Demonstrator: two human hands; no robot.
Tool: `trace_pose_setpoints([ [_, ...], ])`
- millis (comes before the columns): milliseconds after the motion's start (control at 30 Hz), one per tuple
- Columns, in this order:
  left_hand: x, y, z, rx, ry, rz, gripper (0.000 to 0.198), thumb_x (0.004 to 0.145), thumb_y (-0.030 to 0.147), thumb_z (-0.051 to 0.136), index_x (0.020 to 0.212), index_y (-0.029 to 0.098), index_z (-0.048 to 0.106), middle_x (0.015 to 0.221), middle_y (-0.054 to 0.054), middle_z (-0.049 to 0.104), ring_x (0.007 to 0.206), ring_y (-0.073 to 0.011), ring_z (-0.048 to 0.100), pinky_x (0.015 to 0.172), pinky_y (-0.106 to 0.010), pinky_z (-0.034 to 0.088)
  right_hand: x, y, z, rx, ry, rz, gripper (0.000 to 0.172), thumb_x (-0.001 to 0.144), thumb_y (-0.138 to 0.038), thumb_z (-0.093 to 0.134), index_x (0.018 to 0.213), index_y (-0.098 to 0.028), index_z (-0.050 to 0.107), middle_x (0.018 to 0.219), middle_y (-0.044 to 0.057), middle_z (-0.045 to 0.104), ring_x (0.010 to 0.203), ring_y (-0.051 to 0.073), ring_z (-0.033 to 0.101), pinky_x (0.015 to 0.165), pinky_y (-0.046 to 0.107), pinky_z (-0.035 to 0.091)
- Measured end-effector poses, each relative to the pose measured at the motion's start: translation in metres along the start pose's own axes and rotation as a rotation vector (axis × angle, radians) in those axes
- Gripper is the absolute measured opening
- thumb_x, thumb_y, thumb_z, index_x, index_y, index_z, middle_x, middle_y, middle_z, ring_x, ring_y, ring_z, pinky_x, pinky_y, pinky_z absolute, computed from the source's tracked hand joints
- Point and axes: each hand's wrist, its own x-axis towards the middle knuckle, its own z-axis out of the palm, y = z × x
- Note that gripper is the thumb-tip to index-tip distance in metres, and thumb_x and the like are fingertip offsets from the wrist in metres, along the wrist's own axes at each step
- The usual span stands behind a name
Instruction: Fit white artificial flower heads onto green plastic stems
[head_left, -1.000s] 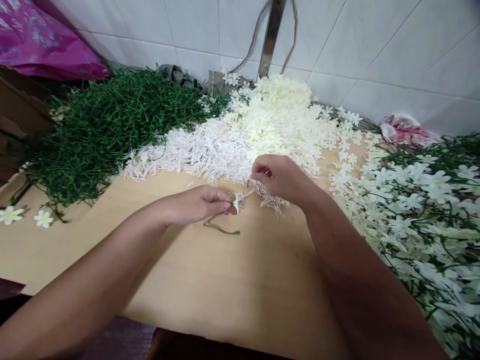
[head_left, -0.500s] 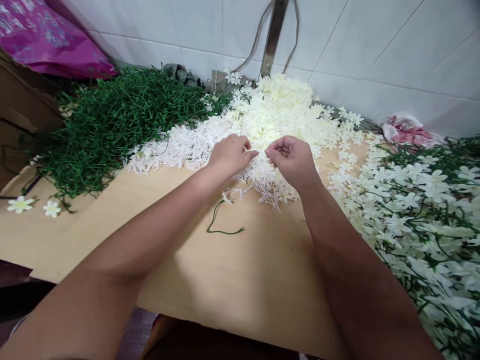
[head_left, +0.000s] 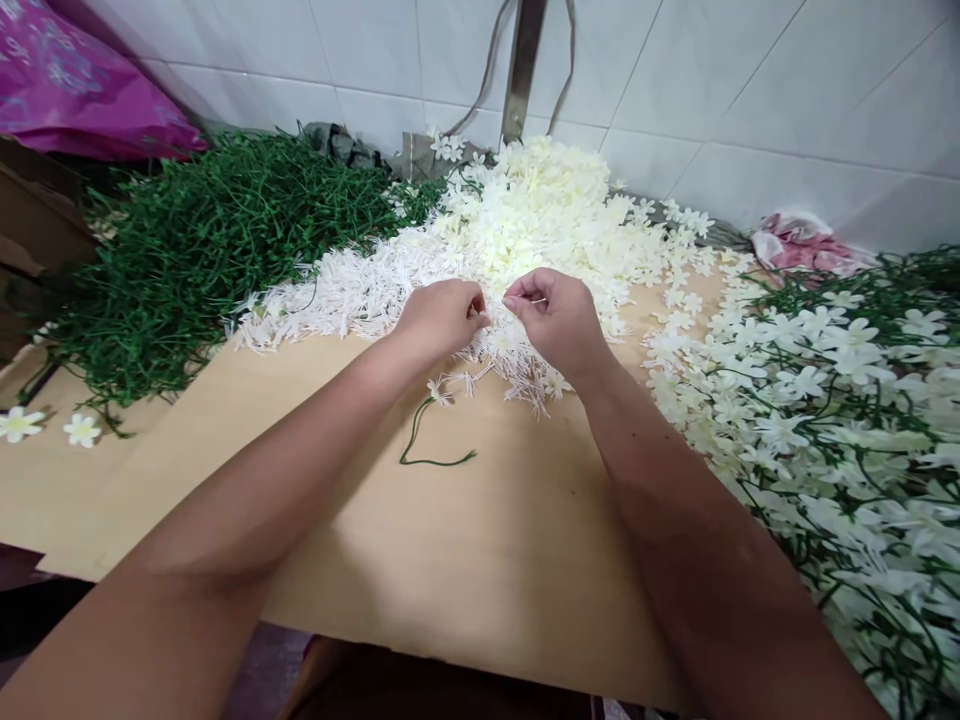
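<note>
My left hand (head_left: 442, 316) is over the front of a heap of thin white stamens (head_left: 337, 290), its fingers curled in against the thumb; whatever is in them is too small to name. Just to its right, my right hand (head_left: 556, 318) pinches thumb against forefinger, with a hint of something pale and thin at the fingers. The fingertips of both hands are close together but apart. Behind them rises a pile of cream artificial flower heads (head_left: 547, 215). In front, a bent green stem (head_left: 412, 430) with a small white flower end lies on the brown board (head_left: 450, 540).
Green plastic stems (head_left: 240, 230) are heaped at the left, beside a brown box (head_left: 30, 230) and a pink bag (head_left: 97, 100). Stemmed white flowers (head_left: 847, 420) cover the right side. Two loose flower heads (head_left: 82, 430) lie far left. A tiled wall (head_left: 712, 80) closes the back.
My left hand's thumb and fingers have drawn together from a more spread pose. My right hand keeps its pinch. The whole view has shifted slightly, moving everything a little left.
</note>
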Motion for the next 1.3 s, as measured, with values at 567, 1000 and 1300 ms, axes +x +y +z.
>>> trace_pose_setpoints([
  [567, -0.04, -0.013, -0.005, -0.609, 0.091, -0.061, 0.005, 0.075, 0.013, 0.055, 0.08, 0.015, 0.055, 0.062, 0.003, 0.05, 0.058, -0.0092, 0.044, 0.057, -0.025, 0.034, -0.012, -0.005, 0.026, -0.331, 0.042, -0.398, 0.01, 0.078, -0.011, 0.05, 0.071, -0.018, 0.053, 0.077, 0.006, 0.057, 0.077, 0.017, 0.052, 0.072, 0.032, 0.043],
  [1000, -0.037, -0.014, 0.0, -0.726, 0.108, -0.012, 0.008, 0.074, 0.01, 0.057, 0.08, 0.014, 0.056, 0.065, 0.003, 0.05, 0.059, -0.0081, 0.044, 0.057, -0.024, 0.035, -0.011, 0.007, 0.029, -0.389, 0.007, -0.448, 0.011, 0.084, -0.015, 0.051, 0.074, -0.019, 0.049, 0.082, 0.005, 0.057, 0.08, 0.017, 0.051, 0.073, 0.032, 0.043],
  [1300, -0.041, -0.01, -0.002, -0.702, 0.118, 0.029, 0.008, 0.075, 0.009, 0.055, 0.081, 0.015, 0.057, 0.066, 0.002, 0.053, 0.061, -0.0085, 0.048, 0.058, -0.024, 0.037, -0.014, 0.006, 0.034, -0.223, 0.016, -0.337, 0.01, 0.08, -0.014, 0.053, 0.073, -0.02, 0.049, 0.081, 0.004, 0.058, 0.078, 0.016, 0.053, 0.071, 0.031, 0.046],
])
